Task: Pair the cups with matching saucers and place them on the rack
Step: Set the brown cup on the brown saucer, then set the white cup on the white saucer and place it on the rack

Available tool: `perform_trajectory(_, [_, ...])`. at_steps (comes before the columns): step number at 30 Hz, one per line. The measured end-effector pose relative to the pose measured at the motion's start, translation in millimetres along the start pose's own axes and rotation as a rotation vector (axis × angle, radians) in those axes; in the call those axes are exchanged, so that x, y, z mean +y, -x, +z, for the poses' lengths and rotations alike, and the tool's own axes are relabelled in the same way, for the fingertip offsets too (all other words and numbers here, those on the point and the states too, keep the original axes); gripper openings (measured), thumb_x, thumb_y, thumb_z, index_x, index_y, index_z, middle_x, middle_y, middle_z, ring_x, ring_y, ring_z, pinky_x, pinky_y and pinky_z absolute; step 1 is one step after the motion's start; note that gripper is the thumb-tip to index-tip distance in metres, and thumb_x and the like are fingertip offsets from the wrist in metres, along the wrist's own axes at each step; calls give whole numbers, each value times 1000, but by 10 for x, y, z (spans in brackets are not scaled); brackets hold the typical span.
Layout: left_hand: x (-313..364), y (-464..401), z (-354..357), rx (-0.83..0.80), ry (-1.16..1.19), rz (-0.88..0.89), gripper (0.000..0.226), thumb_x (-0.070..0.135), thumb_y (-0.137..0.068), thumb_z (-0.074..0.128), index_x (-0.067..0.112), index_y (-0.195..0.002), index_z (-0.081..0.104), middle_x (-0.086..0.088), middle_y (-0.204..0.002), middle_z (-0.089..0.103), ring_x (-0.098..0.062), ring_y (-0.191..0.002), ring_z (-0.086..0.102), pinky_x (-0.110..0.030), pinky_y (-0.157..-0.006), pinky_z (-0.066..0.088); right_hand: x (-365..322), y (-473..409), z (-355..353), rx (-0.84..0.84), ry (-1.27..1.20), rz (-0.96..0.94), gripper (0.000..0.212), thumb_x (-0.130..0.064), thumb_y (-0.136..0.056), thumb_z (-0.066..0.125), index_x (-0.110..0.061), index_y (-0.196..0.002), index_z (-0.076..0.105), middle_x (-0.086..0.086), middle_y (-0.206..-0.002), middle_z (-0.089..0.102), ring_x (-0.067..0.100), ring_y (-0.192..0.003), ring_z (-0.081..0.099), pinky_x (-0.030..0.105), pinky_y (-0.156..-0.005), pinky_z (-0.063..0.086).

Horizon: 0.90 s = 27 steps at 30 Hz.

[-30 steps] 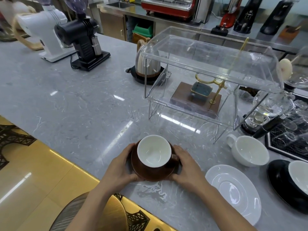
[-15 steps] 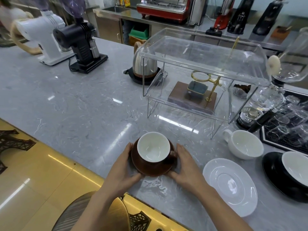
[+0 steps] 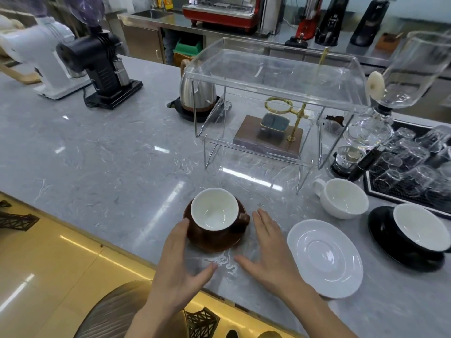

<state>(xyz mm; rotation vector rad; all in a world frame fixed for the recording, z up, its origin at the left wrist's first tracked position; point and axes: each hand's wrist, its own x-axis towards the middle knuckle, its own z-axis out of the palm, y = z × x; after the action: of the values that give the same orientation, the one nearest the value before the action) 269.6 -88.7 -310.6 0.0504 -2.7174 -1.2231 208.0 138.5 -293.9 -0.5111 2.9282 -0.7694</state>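
Nearest, two bare hands reach over the front edge of a grey marble counter (image 3: 102, 152). The left hand (image 3: 179, 267) has relaxed, spread fingers; its fingertips touch the left side of a glossy brown ceramic saucer (image 3: 214, 240), gripping nothing. The right hand (image 3: 268, 254) is flat and open, fingers straight, lying just beside the saucer's right edge without touching it.

On the brown saucer sits a brown cup with a white inside (image 3: 214, 211), upright and empty, its handle pointing right towards the right hand.

To the right lies a bare white round saucer (image 3: 324, 258). Just behind it stands an empty white cup (image 3: 341, 198), directly on the counter, handle to the left. Further right, a black saucer (image 3: 390, 242) carries a black cup with a white inside (image 3: 419, 228), also empty.

Behind the brown cup stands a clear acrylic two-level rack (image 3: 268, 76), both levels bare. Seen through it is a wooden base with a brass ring stand (image 3: 278, 123). To the right, upturned clear glasses (image 3: 410, 164) rest on a black mat beside a glass siphon brewer (image 3: 380, 108).

Further back left stand a steel kettle (image 3: 195, 93), a black grinder (image 3: 102, 62) and a white grinder (image 3: 41, 57).
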Motion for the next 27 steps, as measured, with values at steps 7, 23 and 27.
perform_trajectory(7, [277, 60, 83, 202, -257, 232, 88, 56, -81, 64, 10, -152, 39, -9, -163, 34, -23, -156, 19, -42, -128, 17, 9, 245, -259, 77, 27, -25, 90, -66, -85, 50, -31, -158, 9, -20, -161, -12, -13, -140, -29, 15, -114, -18])
perform_trajectory(23, [880, -229, 746, 4, -167, 561, 66, 42, -86, 70, 17, -144, 51, -7, -158, 45, -28, -155, 27, -52, -122, 29, 501, 750, -667, 247, -116, 247, 82, -50, -80, 65, -40, -148, 19, -17, -163, 10, -15, -144, -11, 30, -125, 2])
perform_trajectory(27, [948, -294, 902, -66, -167, 559, 62, 45, -88, 67, 11, -140, 58, -8, -156, 48, -29, -153, 31, -54, -119, 35, 618, 828, -686, 241, -85, 312, 86, -52, -81, 64, -31, -154, 23, -19, -162, 7, -17, -142, -14, 28, -124, 1])
